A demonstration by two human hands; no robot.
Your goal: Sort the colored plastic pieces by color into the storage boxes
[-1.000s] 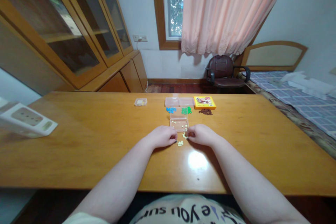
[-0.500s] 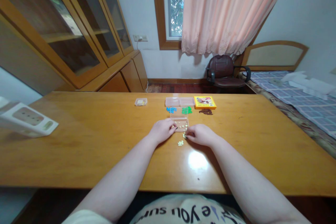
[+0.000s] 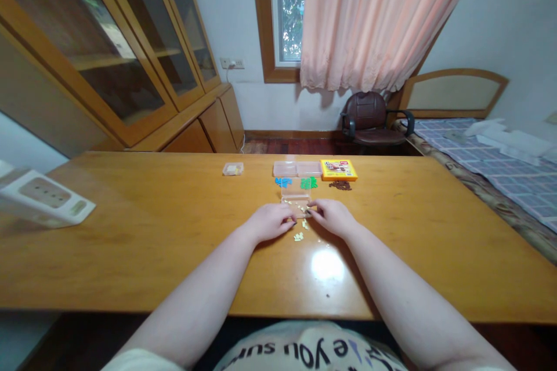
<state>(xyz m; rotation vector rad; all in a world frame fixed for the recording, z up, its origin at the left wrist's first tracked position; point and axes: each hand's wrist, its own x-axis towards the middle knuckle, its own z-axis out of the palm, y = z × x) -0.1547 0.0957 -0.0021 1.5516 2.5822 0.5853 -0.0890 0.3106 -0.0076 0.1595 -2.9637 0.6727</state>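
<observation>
In the middle of the table, a clear plastic box (image 3: 296, 213) lies with its lid (image 3: 296, 188) folded back, small pale yellow pieces (image 3: 300, 207) scattered inside. My left hand (image 3: 272, 222) rests at the box's front left corner, fingers curled together; whatever they hold is too small to make out. At the right side of the box, my right hand (image 3: 333, 216) has thumb and fingers pinched over its edge, the tips hiding anything between them. More pale yellow pieces (image 3: 298, 237) lie on the wood in front of the box.
Blue pieces (image 3: 284, 182), green pieces (image 3: 310, 183) and brown pieces (image 3: 340, 185) form piles behind the box. Farther back are clear trays (image 3: 285, 169), a yellow picture box (image 3: 339, 170) and a small clear container (image 3: 233, 169). A white appliance (image 3: 47, 197) stands at left.
My right hand has moved away from me, from the loose pieces to the box's right side. My left hand has drawn slightly back toward the box's front edge.
</observation>
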